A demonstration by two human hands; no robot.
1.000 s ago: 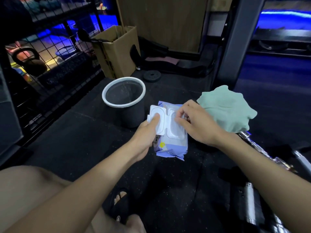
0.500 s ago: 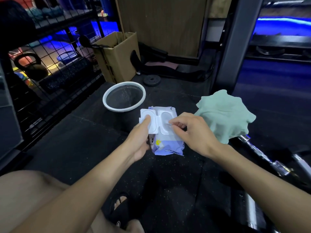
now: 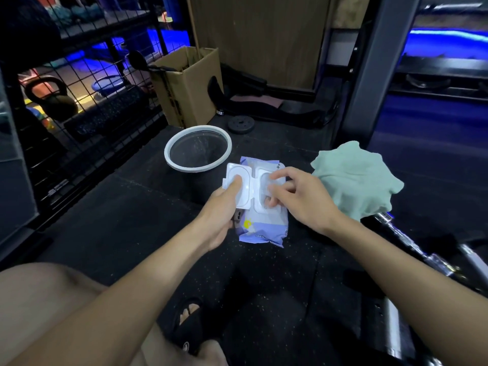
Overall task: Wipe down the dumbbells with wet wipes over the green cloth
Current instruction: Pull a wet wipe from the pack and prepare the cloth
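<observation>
A lilac pack of wet wipes point(image 3: 264, 228) is held above the black floor, its white flip lid point(image 3: 239, 186) swung open to the left. My left hand point(image 3: 221, 215) grips the pack from the left, thumb pressed on the open lid. My right hand point(image 3: 298, 199) has its fingertips in the dispensing opening; whether they pinch a wipe is hidden. A crumpled green cloth point(image 3: 353, 180) is draped over the far end of a dumbbell, whose chrome handle point(image 3: 404, 239) runs toward the lower right. A second dumbbell handle point(image 3: 393, 328) lies at the bottom right.
A black bin with a white rim point(image 3: 198, 149) stands just behind the pack. A cardboard box point(image 3: 190, 83), a small weight plate point(image 3: 240, 124) and a wire rack with a kettlebell point(image 3: 50, 99) are at the left. A grey post point(image 3: 369, 75) rises at the right. My sandalled foot point(image 3: 188, 320) is below.
The lid has swung further open to the left under my left thumb. My right fingers went from the lid's edge into the pack's opening.
</observation>
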